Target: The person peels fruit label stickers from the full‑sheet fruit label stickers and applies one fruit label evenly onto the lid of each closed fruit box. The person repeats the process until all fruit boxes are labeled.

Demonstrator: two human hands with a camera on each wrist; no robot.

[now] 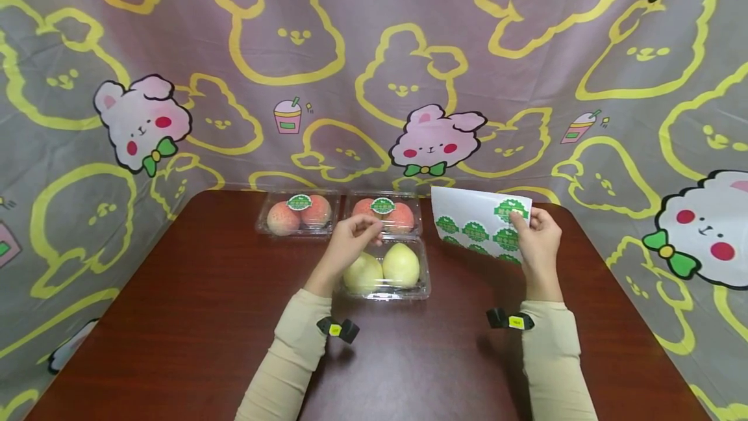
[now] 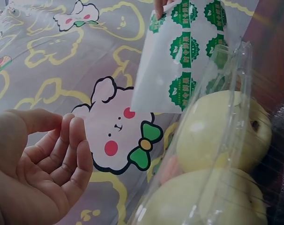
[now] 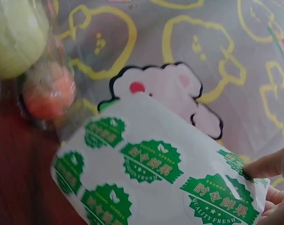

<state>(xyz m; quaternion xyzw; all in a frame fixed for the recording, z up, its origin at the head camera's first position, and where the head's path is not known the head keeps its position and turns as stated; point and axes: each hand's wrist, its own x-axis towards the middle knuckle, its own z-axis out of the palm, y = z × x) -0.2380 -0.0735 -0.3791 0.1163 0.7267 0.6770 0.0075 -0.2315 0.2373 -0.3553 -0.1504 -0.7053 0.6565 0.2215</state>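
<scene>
My right hand [image 1: 540,242] pinches a white sheet of green round stickers [image 1: 461,203] by its right edge. The thumb lies on the sticker face, partly over one label, with fingers behind. My left hand [image 1: 353,242] hovers over a clear plastic fruit box [image 1: 425,288] holding two pale yellow-green fruits [image 1: 400,266]. Its fingers are loosely bent, thumb close to the fingertips; the left wrist view shows nothing between them. Directly behind stands a clear box of peaches [image 1: 400,217] with a green sticker [image 1: 382,205] on its lid, partly covered by the left hand.
Another clear box of peaches [image 1: 283,218], also bearing a green sticker [image 1: 299,203], stands at the back left. All three boxes rest on a dark reddish-brown table [image 1: 193,317]. A printed cartoon curtain [image 1: 327,12] hangs behind and at both sides.
</scene>
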